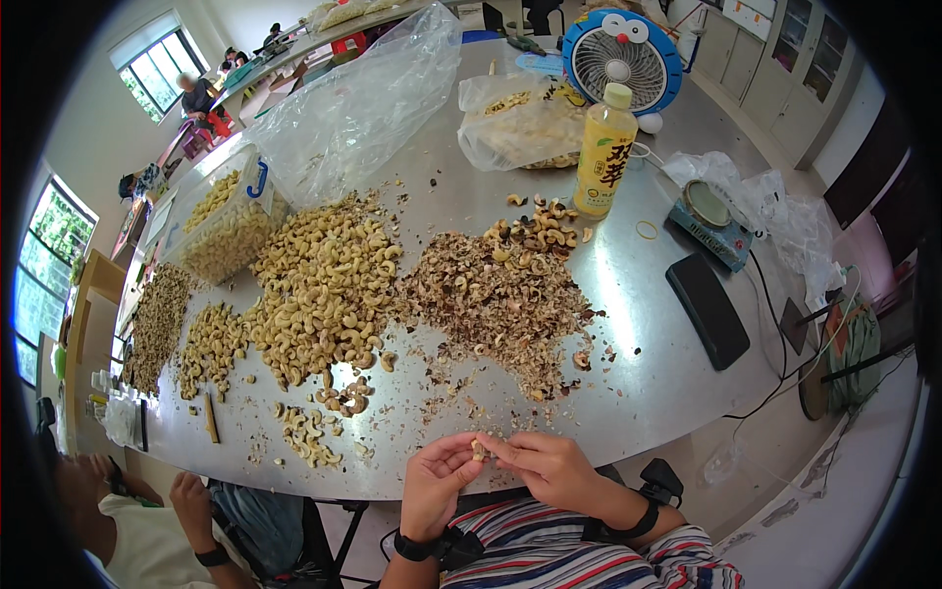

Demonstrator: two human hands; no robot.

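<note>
Silver metal shows beneath two bare hands at the near edge of the tabletop [648, 388], where one pale cashew [478, 451] sits at the fingertips. Taking that nut as the clock's centre, the left hand [433, 481] lies toward eight o'clock, its thumb and forefinger narrowed on the nut in what looks like a pinch. The right hand [551, 471] reaches in from three o'clock, fingertips drawn together right against the nut; whether they grip or only touch it cannot be told. Neither hand is clearly nearer. The cashew's long axis seems to run from twelve to six, its upper end pointing away from the body, though it is too small to be certain. Beyond, at nine o'clock, lies a small cluster of cashews [309, 439]. Farther out, a brown heap of broken skins [496, 299] spreads at twelve, and a large cream pile of cashews [324, 280] between ten and eleven. Past these, a clear plastic tub [257, 218] holding nuts stands at ten, and a yellow bottle [596, 187] stands upright at one.
</note>
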